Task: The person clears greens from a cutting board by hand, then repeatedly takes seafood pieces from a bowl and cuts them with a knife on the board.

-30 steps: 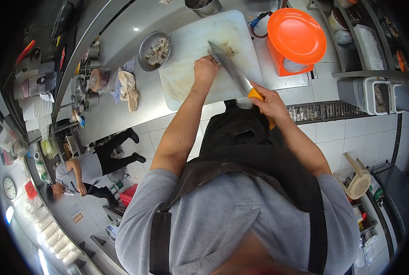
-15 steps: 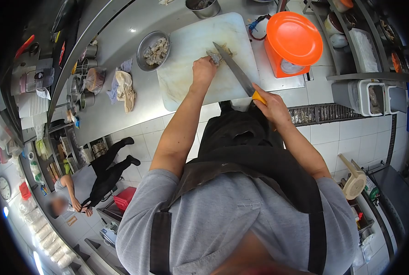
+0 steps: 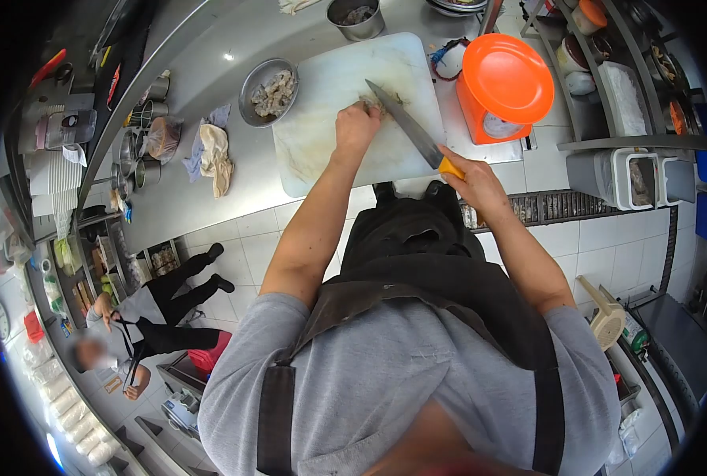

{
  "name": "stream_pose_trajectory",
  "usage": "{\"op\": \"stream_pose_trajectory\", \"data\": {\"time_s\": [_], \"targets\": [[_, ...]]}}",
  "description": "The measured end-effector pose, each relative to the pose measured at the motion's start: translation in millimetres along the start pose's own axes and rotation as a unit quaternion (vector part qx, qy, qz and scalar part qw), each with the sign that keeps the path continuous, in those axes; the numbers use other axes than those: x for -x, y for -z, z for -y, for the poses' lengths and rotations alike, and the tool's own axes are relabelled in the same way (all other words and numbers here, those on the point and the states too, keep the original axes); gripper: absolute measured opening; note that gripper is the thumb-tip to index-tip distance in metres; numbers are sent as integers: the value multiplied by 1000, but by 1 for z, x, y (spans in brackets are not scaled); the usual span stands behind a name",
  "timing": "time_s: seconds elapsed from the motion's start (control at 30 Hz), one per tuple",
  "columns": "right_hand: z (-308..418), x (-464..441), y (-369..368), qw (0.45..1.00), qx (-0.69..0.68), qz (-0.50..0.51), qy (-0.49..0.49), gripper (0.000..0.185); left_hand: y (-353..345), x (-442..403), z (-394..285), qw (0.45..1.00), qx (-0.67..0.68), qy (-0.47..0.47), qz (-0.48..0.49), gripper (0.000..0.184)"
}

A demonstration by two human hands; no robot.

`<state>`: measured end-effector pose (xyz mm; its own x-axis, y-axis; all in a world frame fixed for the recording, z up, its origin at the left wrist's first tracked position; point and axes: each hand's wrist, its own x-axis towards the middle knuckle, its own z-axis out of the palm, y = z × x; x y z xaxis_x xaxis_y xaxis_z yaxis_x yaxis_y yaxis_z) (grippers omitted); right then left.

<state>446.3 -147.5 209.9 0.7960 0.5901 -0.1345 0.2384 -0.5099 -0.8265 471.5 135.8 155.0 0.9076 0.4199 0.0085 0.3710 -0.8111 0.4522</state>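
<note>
My right hand [image 3: 475, 184] grips the yellow handle of a large kitchen knife [image 3: 413, 133]. Its blade slants up and left across the white cutting board [image 3: 314, 159]. My left hand [image 3: 356, 127] is closed on the board, left of the blade, with its fingers pinching what looks like a shrimp [image 3: 367, 101], mostly hidden by them. Greyish scraps [image 3: 393, 98] lie around the blade near its tip. At the board's left edge stands a metal bowl [image 3: 247, 103] of shrimp pieces [image 3: 275, 94].
An orange scale [image 3: 505, 75] stands right of the board. A metal pot [image 3: 360, 28] is behind it, and crumpled cloths [image 3: 214, 155] lie on the steel counter [image 3: 171, 206] to the left. Another person [image 3: 143, 321] stands farther off at left.
My left hand has shifted slightly right, closer to the blade, and less of the shrimp shows. The knife stays at much the same slant. The other person's arms have moved apart.
</note>
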Motion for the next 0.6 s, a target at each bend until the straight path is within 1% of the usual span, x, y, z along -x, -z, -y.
{"op": "stream_pose_trajectory", "data": {"time_s": [0.03, 0.07, 0.1, 0.13, 0.2, 0.23, 0.27, 0.3, 0.33, 0.47, 0.53, 0.57, 0.6], "targets": [[0, -2, -2, 1000, -9, 16, -14, 54, 0, 0, -3, 1000, 0, 0, -3, 24], [-1, -2, -3, 1000, -8, 16, -11, 54, -2, -1, -4, 1000, -8, 8, 5, 27], [-3, -1, -5, 999, -17, 9, -28, 54, -2, -4, -4, 1000, -16, 16, 12, 33], [-5, 0, -5, 999, -25, 1, -43, 54, -1, -8, -2, 1000, -15, 16, 7, 33], [-10, 2, -8, 999, -15, -6, -45, 54, 5, -18, 1, 998, 8, 62, 25, 39], [-11, 4, -8, 998, -8, -14, -53, 54, 10, -24, 3, 998, 10, 62, 19, 39], [-7, 5, -5, 997, -10, 3, -73, 55, 25, -33, 0, 995, 49, 80, 42, 38], [-8, 6, -4, 998, -7, 1, -68, 55, 38, -42, -3, 989, 89, 97, 65, 38], [-12, 6, -7, 998, -8, 0, -63, 55, 49, -52, -6, 989, 91, 96, 60, 38], [-15, 7, -11, 999, -1, -11, -44, 56, 87, -120, -16, 985, 170, 27, -31, 28], [-13, 8, -10, 999, 10, -13, -41, 55, 97, -169, -6, 981, 181, -30, -71, 28], [-13, 8, -9, 999, 11, -11, -35, 55, 117, -188, 0, 985, 145, -75, -53, 30], [-12, 8, -8, 999, 3, -8, -44, 56, 145, -192, -10, 991, 123, -28, -32, 34]]}}
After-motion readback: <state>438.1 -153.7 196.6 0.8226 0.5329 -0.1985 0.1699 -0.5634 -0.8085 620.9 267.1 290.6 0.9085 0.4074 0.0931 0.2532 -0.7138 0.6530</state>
